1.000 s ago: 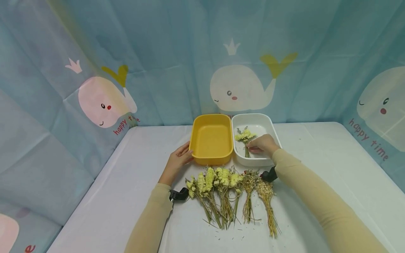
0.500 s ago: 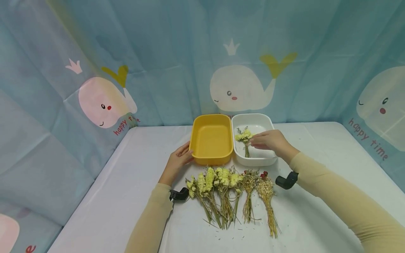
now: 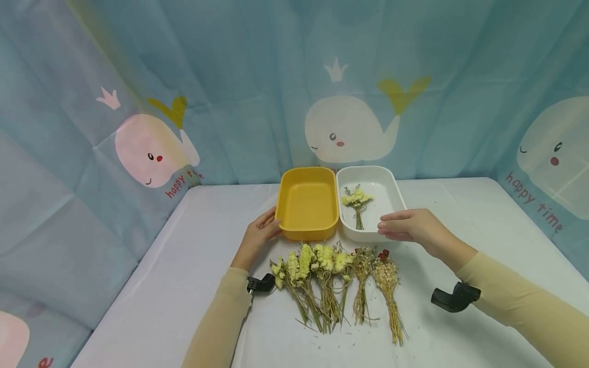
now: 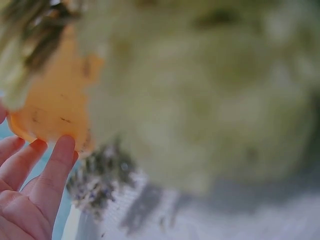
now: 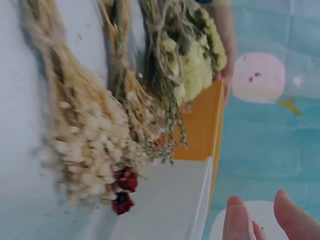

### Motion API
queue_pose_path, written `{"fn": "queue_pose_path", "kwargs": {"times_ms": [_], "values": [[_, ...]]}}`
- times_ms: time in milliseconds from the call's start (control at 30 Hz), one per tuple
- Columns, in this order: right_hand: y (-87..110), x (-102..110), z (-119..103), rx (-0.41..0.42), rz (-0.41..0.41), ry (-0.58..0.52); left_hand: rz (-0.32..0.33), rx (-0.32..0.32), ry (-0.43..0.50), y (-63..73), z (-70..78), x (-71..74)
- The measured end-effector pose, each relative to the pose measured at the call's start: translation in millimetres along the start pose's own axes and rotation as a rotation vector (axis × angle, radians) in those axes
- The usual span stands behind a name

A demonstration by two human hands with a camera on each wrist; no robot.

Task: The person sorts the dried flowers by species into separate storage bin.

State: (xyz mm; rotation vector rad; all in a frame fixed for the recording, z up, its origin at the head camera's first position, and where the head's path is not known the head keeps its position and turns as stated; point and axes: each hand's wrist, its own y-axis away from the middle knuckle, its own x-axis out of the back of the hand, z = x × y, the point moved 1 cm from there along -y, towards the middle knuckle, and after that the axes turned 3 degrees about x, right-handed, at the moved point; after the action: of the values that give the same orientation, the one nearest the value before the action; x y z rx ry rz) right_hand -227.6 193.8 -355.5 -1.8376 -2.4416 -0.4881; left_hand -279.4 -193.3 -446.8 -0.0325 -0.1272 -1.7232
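Observation:
My left hand (image 3: 259, 235) touches the left wall of the yellow bin (image 3: 307, 234) with its fingers extended. In the left wrist view those fingers (image 4: 57, 160) lie against the bin's orange-looking side. My right hand (image 3: 411, 230) hovers by the front right corner of the white bin (image 3: 370, 236), fingers extended and holding nothing. Inside the white bin lies a small bunch of dried yellow flowers (image 3: 357, 198), stems toward me. In the right wrist view a gap shows between the thumb and the fingers (image 5: 236, 220).
Several yellow dried flower bunches (image 3: 324, 258) lie in a row before the bins. To their right are a pale bunch (image 3: 362, 281) and a beige bunch (image 3: 386, 276) with red blooms (image 3: 384, 254). Stem crumbs dot the white table (image 3: 184, 286). A blue whale-print curtain (image 3: 248, 128) stands behind.
My right hand has let go of the small yellow flower bunch in the white bin and drawn back right and toward me. The left hand has stayed at the yellow bin.

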Motion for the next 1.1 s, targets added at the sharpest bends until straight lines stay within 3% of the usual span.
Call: {"fn": "queue_pose_path", "kwargs": {"times_ms": [333, 767, 867, 1100], "values": [[31.3, 6, 19, -0.033, -0.024, 0.064, 0.006, -0.004, 0.010, 1.5, 0.4, -0.8], [49.1, 3, 52, -0.121, -0.122, -0.085, -0.022, 0.021, 0.039, -0.9, 0.5, 1.0], [51.9, 1, 57, -0.127, -0.142, -0.102, -0.034, 0.030, 0.044, 2.5, 7.4, 0.0], [57.3, -2, 70, -0.141, -0.185, -0.100, -0.001, 0.004, 0.023, 1.3, -0.6, 0.2]]}}
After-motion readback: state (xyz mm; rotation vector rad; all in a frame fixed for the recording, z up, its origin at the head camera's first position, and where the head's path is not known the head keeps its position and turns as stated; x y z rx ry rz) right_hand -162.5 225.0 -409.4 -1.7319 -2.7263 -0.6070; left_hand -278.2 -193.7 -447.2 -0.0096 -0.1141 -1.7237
